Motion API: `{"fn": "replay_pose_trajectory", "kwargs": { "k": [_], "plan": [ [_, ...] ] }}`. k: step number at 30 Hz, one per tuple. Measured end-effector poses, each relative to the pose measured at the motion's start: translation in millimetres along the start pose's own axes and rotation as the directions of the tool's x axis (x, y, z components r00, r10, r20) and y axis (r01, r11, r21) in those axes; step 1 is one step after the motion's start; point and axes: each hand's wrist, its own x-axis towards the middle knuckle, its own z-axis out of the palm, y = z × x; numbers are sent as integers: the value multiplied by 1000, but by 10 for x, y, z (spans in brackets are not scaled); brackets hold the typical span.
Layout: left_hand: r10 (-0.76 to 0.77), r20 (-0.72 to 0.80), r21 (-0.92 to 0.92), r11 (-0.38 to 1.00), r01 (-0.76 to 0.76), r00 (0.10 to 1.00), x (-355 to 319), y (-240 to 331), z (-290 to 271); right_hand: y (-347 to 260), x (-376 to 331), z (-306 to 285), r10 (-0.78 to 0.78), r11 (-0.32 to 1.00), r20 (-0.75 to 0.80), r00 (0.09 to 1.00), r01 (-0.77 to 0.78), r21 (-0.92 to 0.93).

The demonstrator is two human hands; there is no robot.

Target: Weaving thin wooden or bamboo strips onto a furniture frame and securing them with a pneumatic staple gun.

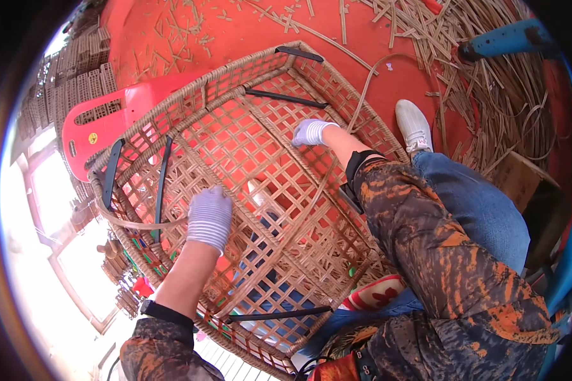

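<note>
A large open-weave rattan basket (264, 117) lies tilted across my lap, its lattice showing the red floor beneath. My left hand (210, 217), in a white and grey striped glove, is closed over the weave on the left side. A flat rattan strip (145, 225) runs from the basket's left rim into its fingers. My right hand (309, 132), gloved alike, is curled above the lattice at the upper middle; what its fingers hold, if anything, is hidden. A long thin strip (361, 106) passes beside my right wrist. Black straps (286, 97) are fixed across the basket's corners and sides.
A red plastic chair (102, 130) stands behind the basket at the left. Bundled rattan strips (499, 95) and scattered offcuts (184, 32) lie on the red floor (235, 38). At the right are a blue metal tube (508, 41) and a cardboard box (518, 181).
</note>
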Motion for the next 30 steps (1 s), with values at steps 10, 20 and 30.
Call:
{"fn": "replay_pose_trajectory", "kwargs": {
  "k": [10, 20, 30],
  "plan": [
    [-128, 721, -688, -245, 683, 681, 115, -339, 388, -2, -40, 43, -53, 998, -33, 998, 54, 32],
    [-122, 7, -233, 965, 120, 993, -3, -17, 40, -8, -24, 48, -5, 998, -76, 997, 9, 60],
    [-61, 749, -662, -97, 743, 659, 238, -425, 694, -20, -30, 89, 44, 987, -47, 998, -37, 154]
  ]
}}
